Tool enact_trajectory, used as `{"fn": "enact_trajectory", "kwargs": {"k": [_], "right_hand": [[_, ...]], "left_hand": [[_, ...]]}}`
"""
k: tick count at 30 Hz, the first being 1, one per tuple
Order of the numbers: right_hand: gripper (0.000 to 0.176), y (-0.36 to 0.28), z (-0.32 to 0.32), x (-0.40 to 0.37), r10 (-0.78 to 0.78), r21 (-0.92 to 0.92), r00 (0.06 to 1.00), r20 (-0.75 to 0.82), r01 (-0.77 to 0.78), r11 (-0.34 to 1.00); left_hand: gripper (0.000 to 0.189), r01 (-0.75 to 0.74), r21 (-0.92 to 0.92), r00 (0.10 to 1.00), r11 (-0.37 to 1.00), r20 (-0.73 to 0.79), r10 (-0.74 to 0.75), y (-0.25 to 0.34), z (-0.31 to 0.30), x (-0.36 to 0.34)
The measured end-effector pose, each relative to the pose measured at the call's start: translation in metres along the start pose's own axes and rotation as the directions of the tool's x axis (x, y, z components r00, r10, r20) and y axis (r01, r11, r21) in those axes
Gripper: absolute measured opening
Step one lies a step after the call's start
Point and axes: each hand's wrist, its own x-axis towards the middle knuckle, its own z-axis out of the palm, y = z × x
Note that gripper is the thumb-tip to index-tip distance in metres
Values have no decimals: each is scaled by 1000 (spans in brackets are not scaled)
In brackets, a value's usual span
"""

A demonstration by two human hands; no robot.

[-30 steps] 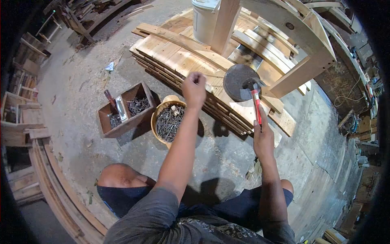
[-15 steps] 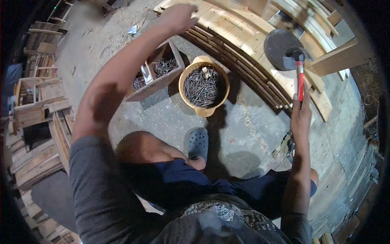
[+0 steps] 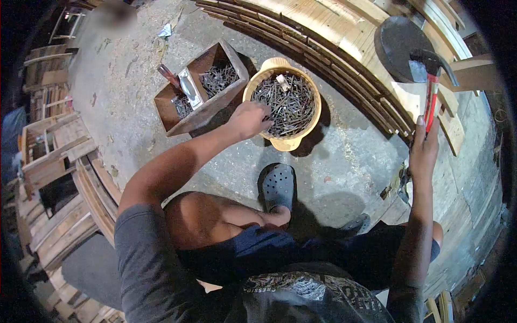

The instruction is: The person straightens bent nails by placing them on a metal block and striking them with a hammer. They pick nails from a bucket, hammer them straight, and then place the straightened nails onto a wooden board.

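My left hand is over the left rim of a yellow plastic basket on the floor. Its fingers are apart and bent toward the nails inside; no nail can be made out between them. A small pale block lies on the pile. On the right, my right hand grips the red handle of a claw hammer. The hammer's dark head rests near a round black disc on the planks.
A divided wooden box with more nails and a tool with a reddish-brown handle stands left of the basket. Stacked planks curve across the top right. My grey clog is below the basket. Wooden frames line the left.
My left hand has come down from the planks at the top to the basket of nails. My right hand still holds the hammer; the whole view has shifted slightly.
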Motion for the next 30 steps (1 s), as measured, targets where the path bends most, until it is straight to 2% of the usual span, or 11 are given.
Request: {"fn": "enact_trajectory", "kwargs": {"k": [1,3,5,10,15,17,19,20,25,27,30], "right_hand": [[31,1,1,0,-2,18,1000,0,2,1000],[32,6,4,0,-27,3,999,-26,27,1000],[35,6,2,0,87,22,995,50,-88,996],[30,2,3,0,14,-5,1000,-10,-15,1000],[28,2,3,0,35,34,999,5,-35,999],[28,3,4,0,19,41,1000,-3,-19,999],[28,3,4,0,1,51,1000,-13,-1,999],[28,1,3,0,46,49,999,8,-47,998],[29,2,4,0,88,44,996,14,-89,995],[30,3,4,1,71,44,997,14,-72,996],[31,3,5,0,39,7,999,-13,-39,999]], "left_hand": [[23,-2,-6,1000,1000,6,2,2,5,-1],[21,16,-4,994,1000,-112,-16,2,11,-3],[20,21,-31,996,999,-87,-24,-1,13,-2],[16,41,-137,999,990,-30,-46,-7,11,0],[15,143,-270,979,952,-102,-176,-10,-5,3],[14,130,-263,974,956,-146,-173,-15,-7,4],[15,194,-407,962,893,-100,-254,-19,-13,6],[15,157,-440,964,884,-124,-233,-23,-16,8],[13,228,-500,937,835,-120,-327,-28,-26,11],[15,220,-679,921,700,-93,-379,-24,-27,13],[16,247,-730,913,637,-45,-405,-19,-28,19]]}}
